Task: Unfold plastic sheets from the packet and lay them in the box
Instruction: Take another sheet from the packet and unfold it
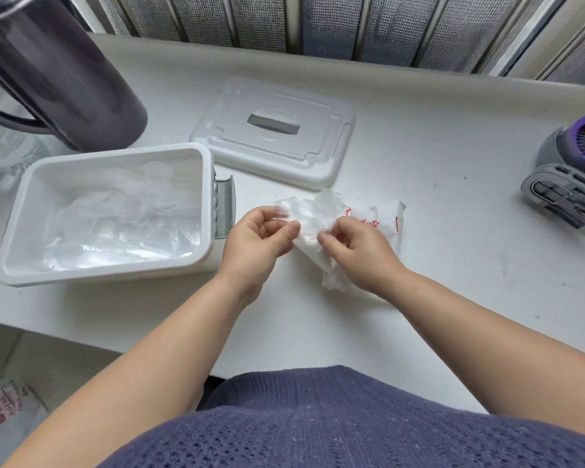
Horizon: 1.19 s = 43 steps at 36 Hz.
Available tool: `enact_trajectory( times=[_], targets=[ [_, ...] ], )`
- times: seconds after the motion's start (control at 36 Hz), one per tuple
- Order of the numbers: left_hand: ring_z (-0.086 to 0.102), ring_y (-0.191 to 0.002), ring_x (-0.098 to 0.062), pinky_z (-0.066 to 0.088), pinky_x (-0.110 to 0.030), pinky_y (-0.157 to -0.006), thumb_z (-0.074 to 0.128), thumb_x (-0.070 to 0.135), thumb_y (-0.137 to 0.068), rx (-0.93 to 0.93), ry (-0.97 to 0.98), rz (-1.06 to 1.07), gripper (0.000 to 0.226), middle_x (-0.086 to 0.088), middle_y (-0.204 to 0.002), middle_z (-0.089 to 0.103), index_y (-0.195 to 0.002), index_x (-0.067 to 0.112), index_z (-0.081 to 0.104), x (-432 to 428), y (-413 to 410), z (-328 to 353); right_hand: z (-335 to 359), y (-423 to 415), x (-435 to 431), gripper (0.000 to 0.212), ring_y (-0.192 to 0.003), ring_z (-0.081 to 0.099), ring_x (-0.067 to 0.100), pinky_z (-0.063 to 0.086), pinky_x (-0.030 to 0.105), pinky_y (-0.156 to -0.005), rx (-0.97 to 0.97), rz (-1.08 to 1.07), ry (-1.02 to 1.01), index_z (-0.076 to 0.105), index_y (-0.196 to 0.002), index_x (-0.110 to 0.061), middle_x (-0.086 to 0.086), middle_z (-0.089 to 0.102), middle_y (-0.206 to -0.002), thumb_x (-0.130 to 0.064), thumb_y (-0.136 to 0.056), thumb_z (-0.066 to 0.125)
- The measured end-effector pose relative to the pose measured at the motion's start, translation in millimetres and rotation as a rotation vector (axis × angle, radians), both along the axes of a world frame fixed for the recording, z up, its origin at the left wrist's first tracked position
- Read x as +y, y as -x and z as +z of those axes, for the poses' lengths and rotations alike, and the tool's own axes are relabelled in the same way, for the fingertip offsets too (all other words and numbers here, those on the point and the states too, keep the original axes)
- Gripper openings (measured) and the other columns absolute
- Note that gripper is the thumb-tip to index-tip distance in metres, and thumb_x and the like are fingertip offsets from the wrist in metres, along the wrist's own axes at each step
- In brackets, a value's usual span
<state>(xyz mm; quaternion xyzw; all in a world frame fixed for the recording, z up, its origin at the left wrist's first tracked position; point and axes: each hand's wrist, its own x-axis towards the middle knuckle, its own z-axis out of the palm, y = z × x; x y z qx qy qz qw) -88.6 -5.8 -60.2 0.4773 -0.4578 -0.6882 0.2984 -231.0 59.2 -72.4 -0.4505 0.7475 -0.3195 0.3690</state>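
- A crumpled plastic sheet point(306, 216) is held just right of the box point(108, 276), over the counter point(436, 146). It's milky-white, thin, wrinkled all over and not opened out yet.
- The left hand point(260, 239) has its grip closed to a pinch, thumb against curled fingers, on the sheet's edge nearest the box. The right hand point(360, 253) is pinched onto the side farther from the box the same way. Nothing else is held.
- The packet point(387, 219), white with red print, is lying right of the box too, past the right hand and partly hidden by it.
- Step in hand, as a guess: the sheet is being teased open. It's best done with one single layer caught in each pinch and the hands drawn apart slowly. Film like this probably clings, and it could be torn by a hard tug.
- A gentle shake might be needed so the folds are let go before it's carried over.
- Inside the box, clear sheets point(122, 228) can be seen laid loosely across the bottom, shiny and rumpled, so the task looks partly done.
- The lid point(274, 130) is parked behind the box, off to its right.
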Motion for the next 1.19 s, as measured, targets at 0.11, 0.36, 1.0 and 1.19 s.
enact_trajectory(
  times=[0.11, 0.36, 1.0, 1.19],
  targets=[
    [0.061, -0.070, -0.005, 0.053, -0.020, -0.073, 0.062, -0.001, -0.089, 0.003, 0.089, 0.035, 0.020, 0.003, -0.079, 0.052, -0.096, 0.017, 0.061, -6, -2, 10, 0, 2, -2, 0.011, -0.074, 0.052, 0.018, 0.036, 0.026, -0.065, 0.115, -0.046, -0.053, 0.052, -0.081, -0.014, -0.005, 0.054, -0.072, -0.017, -0.091, 0.052],
    [0.058, -0.077, -0.005, 0.051, -0.024, -0.076, 0.046, 0.005, -0.099, 0.075, 0.421, 0.304, 0.020, 0.000, -0.081, 0.058, -0.091, 0.020, 0.057, -37, -31, 65, 4, -13, -16, 0.015, -0.092, 0.053, 0.029, 0.041, 0.033, -0.073, 0.402, 0.004, -0.235, 0.052, -0.099, -0.015, 0.006, 0.061, -0.099, -0.011, -0.089, 0.042],
    [0.047, -0.115, -0.002, 0.041, -0.028, -0.098, 0.066, 0.055, -0.061, -0.619, 0.575, 0.053, 0.086, 0.015, -0.129, 0.040, -0.140, 0.041, 0.034, -95, -203, 78, 51, -178, -120, 0.019, -0.056, 0.059, 0.027, 0.040, 0.023, -0.049, 0.513, 0.478, 0.557, 0.065, -0.076, -0.006, 0.009, 0.064, -0.070, 0.008, -0.065, 0.058],
    [0.059, -0.081, -0.011, 0.047, -0.026, -0.077, 0.069, 0.028, -0.083, -0.821, 0.379, -0.318, 0.047, 0.012, -0.093, 0.065, -0.128, 0.029, 0.058, -129, -226, 61, 43, -184, -136, 0.013, -0.054, 0.058, 0.029, 0.048, 0.030, -0.044, 0.517, 0.553, 0.535, 0.063, -0.073, -0.007, 0.007, 0.063, -0.070, -0.004, -0.074, 0.051]
  ],
)
